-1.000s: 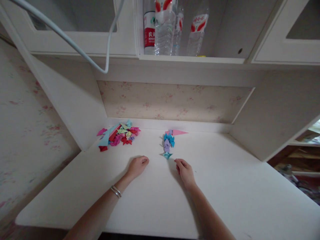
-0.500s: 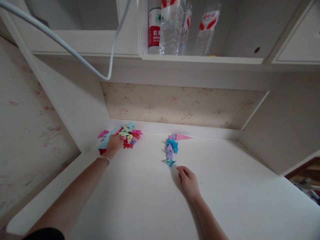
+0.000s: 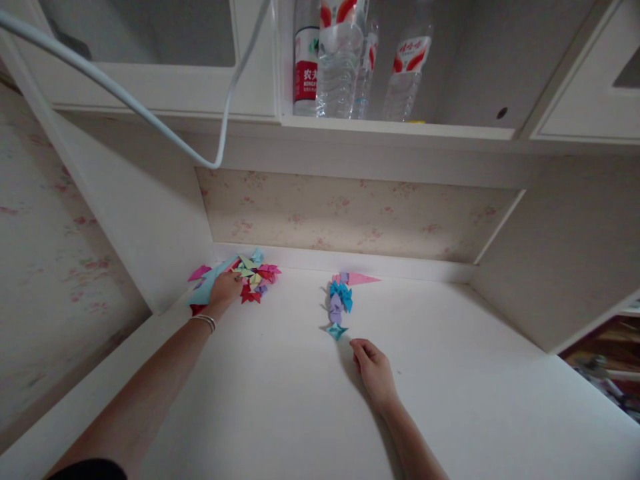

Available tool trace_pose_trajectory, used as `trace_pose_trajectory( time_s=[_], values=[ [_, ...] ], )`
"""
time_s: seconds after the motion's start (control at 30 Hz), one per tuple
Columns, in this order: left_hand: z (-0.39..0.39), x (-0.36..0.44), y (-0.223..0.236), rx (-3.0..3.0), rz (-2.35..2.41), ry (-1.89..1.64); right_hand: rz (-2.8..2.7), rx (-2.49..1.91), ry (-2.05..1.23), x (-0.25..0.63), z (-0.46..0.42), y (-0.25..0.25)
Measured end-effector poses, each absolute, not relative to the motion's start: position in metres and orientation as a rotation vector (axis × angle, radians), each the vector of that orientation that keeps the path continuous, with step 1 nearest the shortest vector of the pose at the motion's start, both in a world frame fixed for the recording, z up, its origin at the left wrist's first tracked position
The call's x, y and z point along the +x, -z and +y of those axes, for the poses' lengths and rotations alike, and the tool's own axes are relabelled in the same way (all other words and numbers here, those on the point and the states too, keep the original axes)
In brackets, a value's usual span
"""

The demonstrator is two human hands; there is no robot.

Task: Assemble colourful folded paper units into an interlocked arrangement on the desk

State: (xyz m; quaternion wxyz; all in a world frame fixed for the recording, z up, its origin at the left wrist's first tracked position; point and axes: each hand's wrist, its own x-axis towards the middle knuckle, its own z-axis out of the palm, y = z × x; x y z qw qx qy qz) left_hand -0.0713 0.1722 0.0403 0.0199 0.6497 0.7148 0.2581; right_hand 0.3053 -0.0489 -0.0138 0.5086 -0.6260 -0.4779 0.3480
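Observation:
My left hand reaches into a pile of folded origami paper pieces at the back left of the white desktop. Its fingers are curled down among the pieces, and what they grip, if anything, is hidden. My right hand is closed in a pinch low over the desk, with nothing visible in it. Just beyond its fingertips, apart from them, lies a teal folded paper piece. Behind that, a line of pieces runs back: a purple one, a blue one and a pink pointed one.
A light blue paper sheet lies under the pile's left side. Overhead is a shelf with several plastic bottles. A white bent tube hangs across the upper left. Side panels bound the desk's back.
The view has shifted slightly, so everything sits a little lower and further left. Both hands keep nearly the same places beside the paper pieces.

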Motion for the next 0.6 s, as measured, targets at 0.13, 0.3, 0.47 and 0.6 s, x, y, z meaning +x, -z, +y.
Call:
trace_pose_trajectory(
  time_s=[0.13, 0.3, 0.47, 0.6],
  values=[
    [0.176, -0.071, -0.038, 2.017, 2.206, -0.821, -1.164, -1.512, -0.813, 0.304, -0.050, 0.014],
    [0.176, -0.062, -0.042, 1.961, 2.217, -0.962, -1.158, -1.506, -0.805, 0.305, -0.050, 0.014],
    [0.167, -0.052, -0.055, 1.924, 2.197, -1.217, -1.159, -1.502, -0.817, 0.306, -0.050, 0.012],
    [0.141, -0.043, -0.067, 1.910, 2.100, -1.371, -1.161, -1.510, -0.820, 0.306, -0.051, 0.011]
  ],
)
